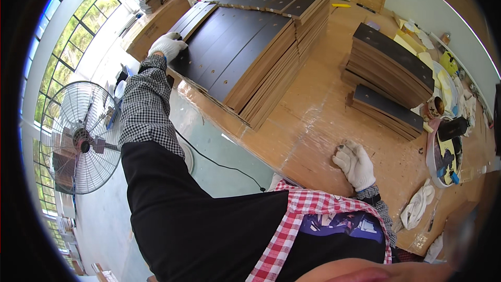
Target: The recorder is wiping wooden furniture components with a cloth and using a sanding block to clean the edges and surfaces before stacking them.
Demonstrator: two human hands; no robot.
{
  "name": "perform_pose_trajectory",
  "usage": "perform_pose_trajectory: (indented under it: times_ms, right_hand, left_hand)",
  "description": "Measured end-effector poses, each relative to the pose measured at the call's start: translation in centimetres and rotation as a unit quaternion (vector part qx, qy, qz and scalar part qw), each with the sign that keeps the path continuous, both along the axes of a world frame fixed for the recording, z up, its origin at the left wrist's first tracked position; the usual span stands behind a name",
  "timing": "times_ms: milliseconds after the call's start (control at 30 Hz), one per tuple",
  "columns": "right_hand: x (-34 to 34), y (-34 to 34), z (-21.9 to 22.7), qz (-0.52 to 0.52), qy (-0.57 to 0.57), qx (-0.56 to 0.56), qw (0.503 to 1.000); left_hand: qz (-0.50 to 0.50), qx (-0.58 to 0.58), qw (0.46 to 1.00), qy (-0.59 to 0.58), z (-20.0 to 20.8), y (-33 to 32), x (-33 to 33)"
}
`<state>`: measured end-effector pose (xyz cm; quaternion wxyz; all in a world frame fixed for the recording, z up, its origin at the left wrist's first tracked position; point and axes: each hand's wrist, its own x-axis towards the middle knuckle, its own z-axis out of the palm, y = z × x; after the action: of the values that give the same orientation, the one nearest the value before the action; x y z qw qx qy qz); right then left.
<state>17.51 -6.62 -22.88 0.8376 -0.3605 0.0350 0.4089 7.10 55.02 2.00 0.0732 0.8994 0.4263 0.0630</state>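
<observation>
My left hand, in a white knit glove, reaches to the left end of a large stack of dark-faced boards. Its fingers bend over the end of a dark board there; the fingertips are partly hidden. The boards have brown edges and small holes in their top faces. My right hand, also gloved in white with dirty fingertips, is low over the near part of the wooden table. Its fingers are loosely bent, with nothing visible in them. Two smaller stacks of curved dark boards stand beyond it.
A wire-caged fan stands on the left, and a black cable crosses the floor. At the right edge are a tub with a dark container, yellow papers and a white cloth. Pens lie at the back.
</observation>
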Motion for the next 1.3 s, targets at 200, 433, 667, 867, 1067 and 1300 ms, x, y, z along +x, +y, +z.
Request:
perform_pose_trajectory:
  times_ms: [200, 433, 667, 867, 1067, 1300]
  right_hand:
    - [0.0, 0.2, 0.2, 0.003, 0.007, 0.012, 1.0]
    - [-0.1, 0.2, 0.3, 0.003, 0.004, -0.003, 1.0]
    - [0.3, 0.0, 0.3, 0.002, 0.005, -0.007, 1.0]
    - [0.2, -0.1, 0.1, 0.003, 0.011, 0.007, 1.0]
    - [0.0, -0.3, -0.8, 0.024, 0.001, 0.045, 0.999]
    - [0.1, 0.0, -0.6, -0.02, 0.016, 0.018, 1.0]
  left_hand:
    - [0.016, 0.005, 1.0, 0.023, 0.7, 0.2, 0.0]
    - [0.117, -0.023, 0.986, -0.119, 0.0, 1.8, -2.9]
    - [0.095, -0.231, 0.923, -0.293, -2.7, 1.8, -5.8]
    - [0.079, -0.277, 0.906, -0.309, -3.8, 2.0, -7.4]
    - [0.071, -0.209, 0.942, -0.254, -4.1, 3.5, -8.5]
    - [0.053, -0.054, 0.971, -0.226, -5.4, 3.4, -4.1]
